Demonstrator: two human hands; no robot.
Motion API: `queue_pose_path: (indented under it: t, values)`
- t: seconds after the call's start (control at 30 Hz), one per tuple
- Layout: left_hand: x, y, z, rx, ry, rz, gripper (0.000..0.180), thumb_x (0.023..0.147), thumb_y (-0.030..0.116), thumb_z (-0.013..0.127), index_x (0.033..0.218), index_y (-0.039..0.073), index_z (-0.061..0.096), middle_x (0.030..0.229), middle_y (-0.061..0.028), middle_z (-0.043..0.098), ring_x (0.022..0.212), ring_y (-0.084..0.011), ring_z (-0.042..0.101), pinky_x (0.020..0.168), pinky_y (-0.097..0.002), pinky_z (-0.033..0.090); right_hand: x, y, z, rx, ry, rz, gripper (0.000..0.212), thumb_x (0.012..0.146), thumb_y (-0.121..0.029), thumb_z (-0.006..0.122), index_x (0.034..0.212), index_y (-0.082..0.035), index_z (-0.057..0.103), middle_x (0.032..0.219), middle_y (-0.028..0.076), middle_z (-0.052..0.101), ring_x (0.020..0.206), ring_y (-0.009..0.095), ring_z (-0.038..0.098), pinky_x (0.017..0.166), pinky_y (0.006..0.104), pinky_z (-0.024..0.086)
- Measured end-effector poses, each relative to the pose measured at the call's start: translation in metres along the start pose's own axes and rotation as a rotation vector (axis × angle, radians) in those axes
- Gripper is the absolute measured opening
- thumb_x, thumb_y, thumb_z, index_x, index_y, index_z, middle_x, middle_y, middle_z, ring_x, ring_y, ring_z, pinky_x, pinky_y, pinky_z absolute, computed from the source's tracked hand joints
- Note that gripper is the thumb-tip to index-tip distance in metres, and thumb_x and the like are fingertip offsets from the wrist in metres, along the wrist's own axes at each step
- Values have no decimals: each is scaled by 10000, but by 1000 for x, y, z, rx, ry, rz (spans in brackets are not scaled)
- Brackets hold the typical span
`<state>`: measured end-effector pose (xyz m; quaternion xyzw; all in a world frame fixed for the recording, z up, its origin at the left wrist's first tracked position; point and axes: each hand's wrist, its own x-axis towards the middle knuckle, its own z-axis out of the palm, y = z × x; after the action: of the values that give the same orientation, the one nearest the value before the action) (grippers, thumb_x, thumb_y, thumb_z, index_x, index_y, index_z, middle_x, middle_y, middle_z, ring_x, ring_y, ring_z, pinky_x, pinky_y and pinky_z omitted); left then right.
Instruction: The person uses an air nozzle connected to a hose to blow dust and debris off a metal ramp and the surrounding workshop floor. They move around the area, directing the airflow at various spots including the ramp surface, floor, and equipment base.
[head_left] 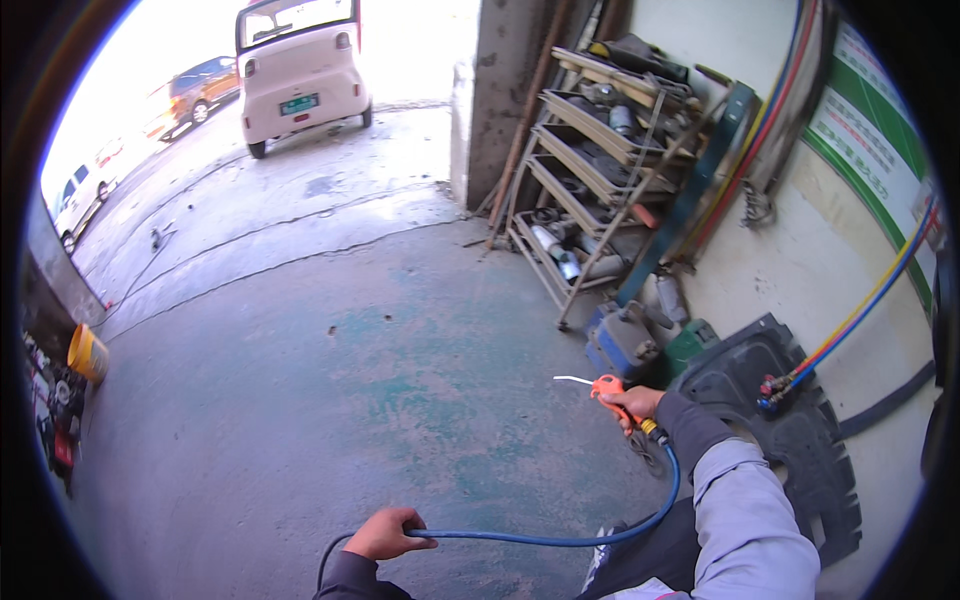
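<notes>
At right, the right grip (636, 402) is clamped on an orange air gun (606, 386); near left, the left grip (387, 534) clasps its blue hose (540, 540).

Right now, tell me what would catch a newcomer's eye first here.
Probably the orange air gun in the right hand, its blue hose running through the left hand. Next, the small white car outside at the top, then the cluttered rack by the wall on the right.

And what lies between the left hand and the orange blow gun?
In the head view, a blue hose curves from the left hand up to the orange blow gun.
</notes>
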<state>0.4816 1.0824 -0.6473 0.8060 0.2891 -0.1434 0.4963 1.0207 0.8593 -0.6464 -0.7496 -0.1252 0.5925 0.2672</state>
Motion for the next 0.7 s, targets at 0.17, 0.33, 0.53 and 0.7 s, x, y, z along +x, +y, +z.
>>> queue_pose_path:
  t: [0.17, 0.33, 0.53, 0.7]
  values:
    - [27, 43, 9, -120, -14, 35, 451, 802, 420, 896, 953, 37, 712, 747, -40, 632, 707, -136, 579, 661, -308, 483, -86, 47, -107, 427, 166, -149, 557, 1023, -574, 561, 849, -45, 569, 596, 74, 558, 472, 196, 584, 490, 385, 565]
    - [39, 79, 16, -216, -40, 120, 403, 866, 406, 853, 953, 37, 717, 688, -18, 585, 655, -103, 524, 599, -296, 437, -127, 49, -171, 469, 680, -467, 664, 1016, -662, 471, 855, -27, 576, 616, 71, 544, 465, 201, 584, 463, 398, 557]
    - [43, 104, 17, -137, 182, 116, 370, 936, 363, 790, 920, 0, 722, 618, -9, 518, 599, -103, 450, 546, -324, 381, -100, 23, -197, 458, 828, -487, 647, 1030, -625, 462, 853, -13, 568, 592, 77, 550, 450, 208, 568, 441, 394, 526]
    - [39, 112, 21, -87, 280, 114, 363, 923, 342, 806, 888, -10, 723, 606, -21, 523, 582, -114, 447, 531, -333, 368, -72, -9, -197, 397, 758, -442, 610, 1047, -577, 450, 898, 2, 573, 651, 89, 575, 479, 211, 582, 444, 389, 519]
